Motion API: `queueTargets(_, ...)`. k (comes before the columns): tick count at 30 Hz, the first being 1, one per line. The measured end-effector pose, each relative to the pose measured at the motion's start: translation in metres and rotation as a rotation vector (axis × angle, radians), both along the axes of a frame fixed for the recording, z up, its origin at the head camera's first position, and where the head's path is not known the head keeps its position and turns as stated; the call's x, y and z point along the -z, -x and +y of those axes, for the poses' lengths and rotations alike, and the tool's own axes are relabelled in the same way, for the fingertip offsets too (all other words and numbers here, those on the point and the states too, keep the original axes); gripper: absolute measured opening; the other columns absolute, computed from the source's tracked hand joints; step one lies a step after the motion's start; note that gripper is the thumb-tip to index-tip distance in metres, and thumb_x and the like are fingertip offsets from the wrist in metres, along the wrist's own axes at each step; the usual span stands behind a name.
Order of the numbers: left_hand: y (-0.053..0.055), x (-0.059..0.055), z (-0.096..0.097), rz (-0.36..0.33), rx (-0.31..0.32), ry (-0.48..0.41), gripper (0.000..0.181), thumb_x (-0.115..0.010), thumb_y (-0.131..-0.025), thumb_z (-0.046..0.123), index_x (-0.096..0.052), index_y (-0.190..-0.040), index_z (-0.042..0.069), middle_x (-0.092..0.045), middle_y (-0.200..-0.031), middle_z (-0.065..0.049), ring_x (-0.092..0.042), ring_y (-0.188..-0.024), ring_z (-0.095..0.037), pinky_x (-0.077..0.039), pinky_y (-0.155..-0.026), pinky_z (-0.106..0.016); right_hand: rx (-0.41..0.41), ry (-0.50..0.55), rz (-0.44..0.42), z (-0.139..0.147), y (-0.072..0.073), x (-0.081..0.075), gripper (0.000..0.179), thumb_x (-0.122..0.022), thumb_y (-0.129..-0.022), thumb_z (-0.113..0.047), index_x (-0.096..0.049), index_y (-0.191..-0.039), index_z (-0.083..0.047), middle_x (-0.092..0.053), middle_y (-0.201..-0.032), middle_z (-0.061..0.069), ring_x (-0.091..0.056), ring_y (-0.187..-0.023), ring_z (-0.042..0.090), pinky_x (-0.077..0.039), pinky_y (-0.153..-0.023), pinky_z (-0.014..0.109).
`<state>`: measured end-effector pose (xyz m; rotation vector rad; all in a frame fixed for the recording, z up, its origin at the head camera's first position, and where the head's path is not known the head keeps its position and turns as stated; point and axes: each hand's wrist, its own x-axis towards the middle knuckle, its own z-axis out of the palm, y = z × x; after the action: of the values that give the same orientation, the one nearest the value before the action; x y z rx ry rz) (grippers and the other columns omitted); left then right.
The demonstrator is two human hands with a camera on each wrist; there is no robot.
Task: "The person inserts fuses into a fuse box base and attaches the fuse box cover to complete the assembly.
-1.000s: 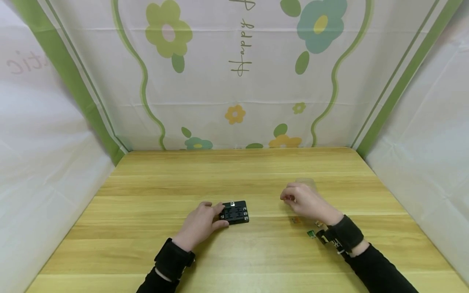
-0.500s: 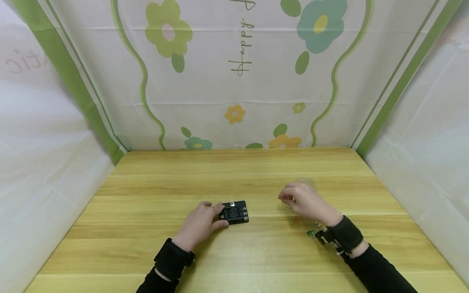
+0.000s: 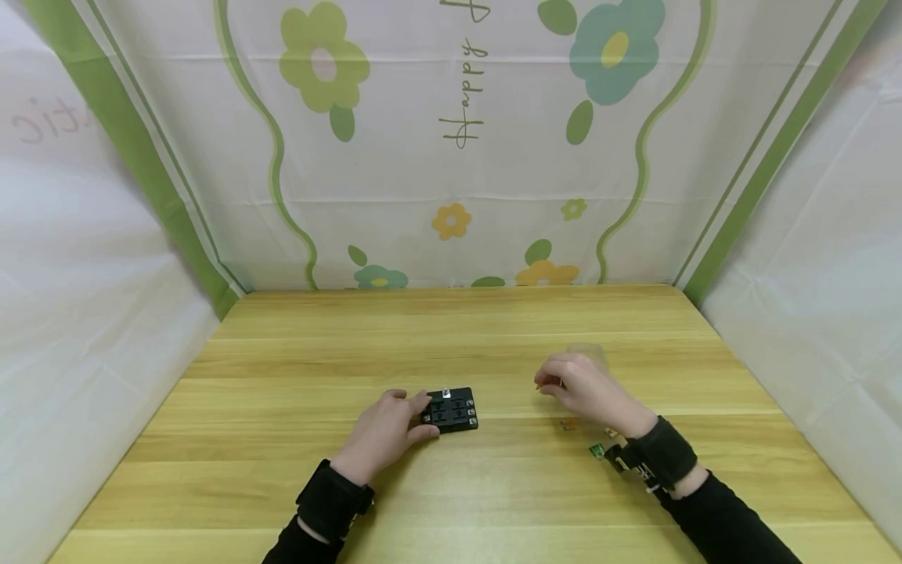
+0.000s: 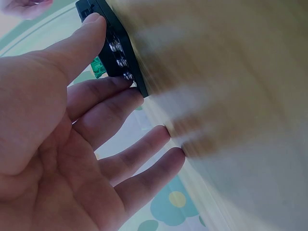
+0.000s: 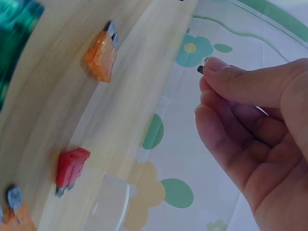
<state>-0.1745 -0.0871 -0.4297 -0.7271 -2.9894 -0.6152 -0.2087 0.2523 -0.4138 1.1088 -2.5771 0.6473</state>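
My left hand [image 3: 384, 431] holds a black fuse block [image 3: 454, 410] on the table, thumb on the near side and fingers on the far side. In the left wrist view, a green blade fuse [image 4: 97, 67] sits in the block, and metal screw terminals [image 4: 121, 61] line its edge. My right hand [image 3: 585, 384] is raised to the right of the block. Between its thumb and fingertips it pinches a small blade fuse [image 5: 200, 70]. Only the dark prongs show in the right wrist view; the fingers cover the body.
Below my right hand lie loose fuses: orange [image 5: 101, 57], red [image 5: 72, 166], another orange [image 5: 19, 219] and green [image 3: 597, 451]. A clear plastic piece [image 3: 586, 350] lies behind that hand. White patterned cloth [image 3: 451, 157] encloses the wooden table [image 3: 451, 501] at the back and sides.
The right hand has shifted slightly left, and the fuse has turned in its fingers; its red body showed earlier. The left hand and fuse block have stayed in place.
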Motion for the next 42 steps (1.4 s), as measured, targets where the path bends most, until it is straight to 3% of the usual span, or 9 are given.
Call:
queueTargets(8, 0.001, 0.000, 0.000, 0.003, -0.001, -0.004, 0.058, -0.073, -0.088, 0.041, -0.062, -0.133, 0.006, -0.059, -0.129, -0.023, -0.051, -0.120, -0.046, -0.046, -0.090, -0.058, -0.010, -0.005, 0.050, -0.001, -0.001, -0.001, 0.017, -0.082, -0.077, 0.003, -0.073, -0.087, -0.007, -0.067, -0.083, 0.000, -0.062, -0.072, 0.008, -0.051, -0.061, 0.023)
queueTargets(18, -0.001, 0.000, 0.000, -0.002, 0.001, 0.007, 0.057, -0.072, -0.089, 0.040, -0.063, -0.133, 0.006, -0.059, -0.129, -0.022, -0.051, -0.121, -0.045, -0.046, -0.091, -0.057, -0.018, 0.013, 0.052, -0.003, -0.002, 0.000, 0.016, -0.083, -0.076, 0.000, -0.073, -0.085, -0.008, -0.067, -0.081, -0.002, -0.061, -0.069, 0.006, -0.050, -0.059, 0.021)
queueTargets(33, 0.001, -0.001, 0.000, -0.006, -0.001, 0.008, 0.057, -0.072, -0.089, 0.041, -0.062, -0.133, 0.007, -0.058, -0.128, -0.025, -0.051, -0.121, -0.045, -0.047, -0.090, -0.058, -0.105, 0.084, 0.179, -0.007, -0.002, -0.001, 0.017, -0.084, -0.073, 0.004, -0.077, -0.085, -0.005, -0.069, -0.078, 0.001, -0.065, -0.068, 0.008, -0.052, -0.060, 0.020)
queueTargets(42, 0.002, 0.000, -0.001, 0.008, 0.006, -0.010, 0.057, -0.073, -0.088, 0.040, -0.063, -0.132, 0.005, -0.060, -0.129, -0.021, -0.052, -0.120, -0.046, -0.046, -0.090, -0.058, -0.073, 0.078, 0.157, -0.013, -0.003, -0.004, 0.018, -0.080, -0.076, 0.007, -0.077, -0.091, -0.002, -0.068, -0.081, 0.003, -0.066, -0.070, 0.010, -0.052, -0.061, 0.020)
